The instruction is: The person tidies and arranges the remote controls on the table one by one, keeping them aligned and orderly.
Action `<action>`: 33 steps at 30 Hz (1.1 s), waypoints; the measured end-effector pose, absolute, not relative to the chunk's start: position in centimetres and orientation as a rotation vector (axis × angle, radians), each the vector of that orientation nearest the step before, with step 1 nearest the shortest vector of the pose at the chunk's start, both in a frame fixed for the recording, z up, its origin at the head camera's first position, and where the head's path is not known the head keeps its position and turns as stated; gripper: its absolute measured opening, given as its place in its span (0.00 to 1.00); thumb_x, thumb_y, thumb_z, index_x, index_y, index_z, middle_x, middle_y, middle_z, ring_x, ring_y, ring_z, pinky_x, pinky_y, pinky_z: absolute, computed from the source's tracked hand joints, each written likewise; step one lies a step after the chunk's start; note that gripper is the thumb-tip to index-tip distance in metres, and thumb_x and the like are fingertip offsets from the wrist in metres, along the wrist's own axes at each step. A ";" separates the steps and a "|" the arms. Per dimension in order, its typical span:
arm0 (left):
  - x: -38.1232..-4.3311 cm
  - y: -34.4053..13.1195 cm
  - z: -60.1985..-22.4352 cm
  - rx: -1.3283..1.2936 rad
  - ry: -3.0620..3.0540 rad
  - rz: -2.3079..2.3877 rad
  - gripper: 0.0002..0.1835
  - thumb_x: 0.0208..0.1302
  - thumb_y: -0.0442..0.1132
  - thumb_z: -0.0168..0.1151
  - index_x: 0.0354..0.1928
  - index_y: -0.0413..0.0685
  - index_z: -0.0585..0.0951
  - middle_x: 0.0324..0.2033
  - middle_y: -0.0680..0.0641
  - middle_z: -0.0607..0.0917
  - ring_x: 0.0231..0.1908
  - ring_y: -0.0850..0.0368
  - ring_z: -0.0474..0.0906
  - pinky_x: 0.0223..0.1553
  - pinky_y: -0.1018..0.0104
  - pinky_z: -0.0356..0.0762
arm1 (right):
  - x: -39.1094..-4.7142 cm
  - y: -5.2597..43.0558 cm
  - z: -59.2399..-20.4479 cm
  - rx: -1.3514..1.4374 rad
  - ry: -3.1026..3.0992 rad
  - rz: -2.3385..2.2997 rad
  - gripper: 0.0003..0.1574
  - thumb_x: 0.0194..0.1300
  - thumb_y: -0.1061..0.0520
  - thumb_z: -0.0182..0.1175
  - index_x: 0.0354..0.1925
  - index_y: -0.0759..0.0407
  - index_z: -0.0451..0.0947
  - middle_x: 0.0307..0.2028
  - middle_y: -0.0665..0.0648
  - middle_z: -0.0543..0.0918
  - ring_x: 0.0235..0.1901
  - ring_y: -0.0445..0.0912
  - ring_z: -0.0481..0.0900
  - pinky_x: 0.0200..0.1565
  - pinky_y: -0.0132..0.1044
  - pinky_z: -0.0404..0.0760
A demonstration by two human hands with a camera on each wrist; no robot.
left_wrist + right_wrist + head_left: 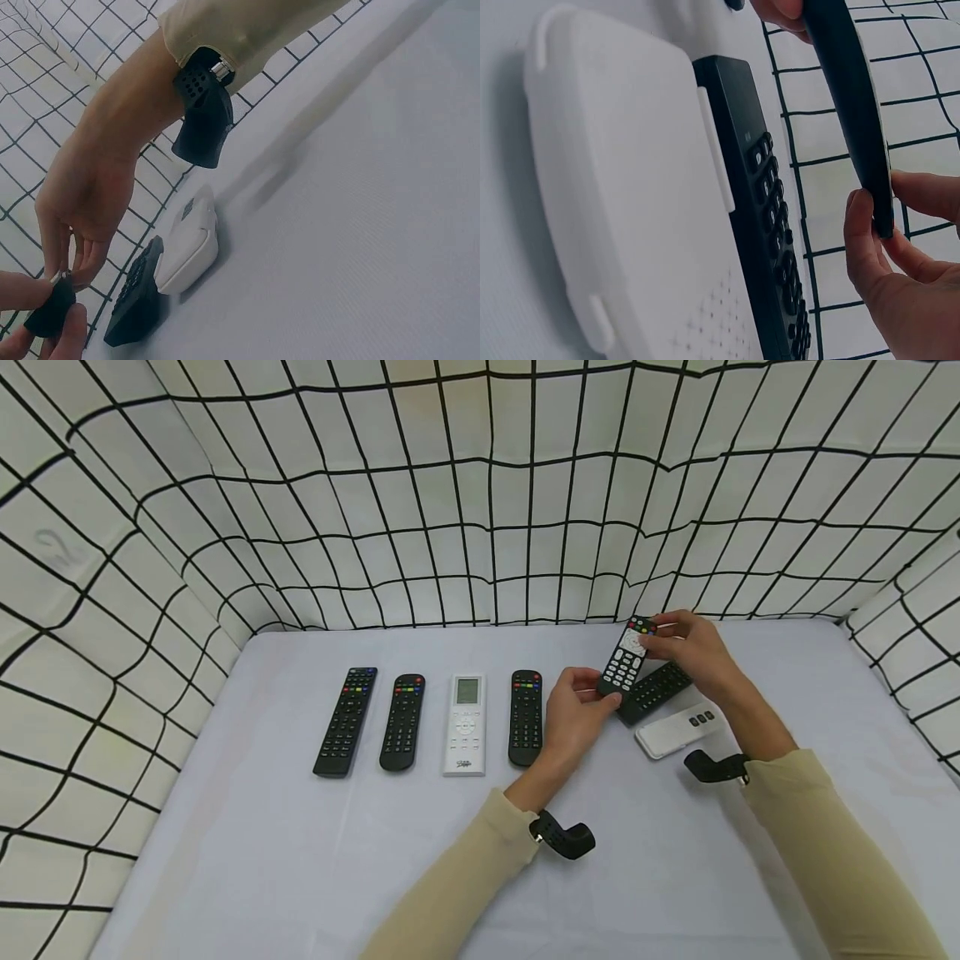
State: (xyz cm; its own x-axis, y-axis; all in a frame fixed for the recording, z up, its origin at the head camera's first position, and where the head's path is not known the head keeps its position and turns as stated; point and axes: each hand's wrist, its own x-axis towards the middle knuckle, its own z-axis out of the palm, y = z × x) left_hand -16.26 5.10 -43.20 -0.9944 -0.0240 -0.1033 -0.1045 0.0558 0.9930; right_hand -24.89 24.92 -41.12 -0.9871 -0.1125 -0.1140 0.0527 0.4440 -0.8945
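Two-tone remote: here it is, my black remote with the white keypad panel (622, 667), tilted and lifted near the far edge of the surface (262, 860), right of the middle.
Left hand: my left hand (573, 710) grips the lower end, thumb against fingers.
Right hand: my right hand (693, 652) pinches the upper end, so both hands share this one remote.
Slip risk: I've only got the ends; if one hand lets go early, the thing could swing or drop onto the black remote lying beneath (660, 689).
Squeeze risk: fingers on the face could press a key (small thing, easily done).
White remote: the plain white one (678, 731) lies just beside that black one, towards the right edge; my right wrist camera (716, 767) hangs close in the head view, and a low wrist might knock it.
Row risk: the nearest black remote in the row (525, 718) sits right by my left hand; a careless sweep of the forearm could push it askew.
Far edge: the black grid (491, 552) rises there, so reaching too far could catch my knuckles.
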 end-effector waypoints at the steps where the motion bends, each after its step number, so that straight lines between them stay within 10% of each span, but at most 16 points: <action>1: -16.2 5.0 -43.2 -0.111 2.277 2.076 0.22 0.63 0.33 0.73 0.59 0.44 0.79 0.49 0.43 0.86 0.46 0.58 0.85 0.44 0.72 0.83 | -24.9 24.8 -41.1 -0.058 2.522 -1.584 0.41 0.76 0.51 0.61 0.76 0.69 0.59 0.67 0.69 0.71 0.35 0.27 0.84 0.46 0.22 0.82; 33: -14.1 2.2 -43.7 0.365 2.609 1.667 0.40 0.59 0.31 0.77 0.72 0.37 0.70 0.53 0.36 0.80 0.49 0.48 0.86 0.47 0.75 0.84 | -22.6 21.0 -40.8 -0.180 2.510 -1.571 0.31 0.76 0.56 0.60 0.72 0.63 0.68 0.59 0.70 0.76 0.40 0.39 0.83 0.48 0.31 0.87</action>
State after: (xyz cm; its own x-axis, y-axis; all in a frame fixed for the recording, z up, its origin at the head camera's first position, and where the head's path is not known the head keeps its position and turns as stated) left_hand -14.15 2.23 -43.68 -0.9724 0.2084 0.1053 0.1831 0.4008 0.8977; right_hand -22.56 21.02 -40.83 -0.9774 -0.1943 -0.0832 -0.0100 0.4358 -0.9000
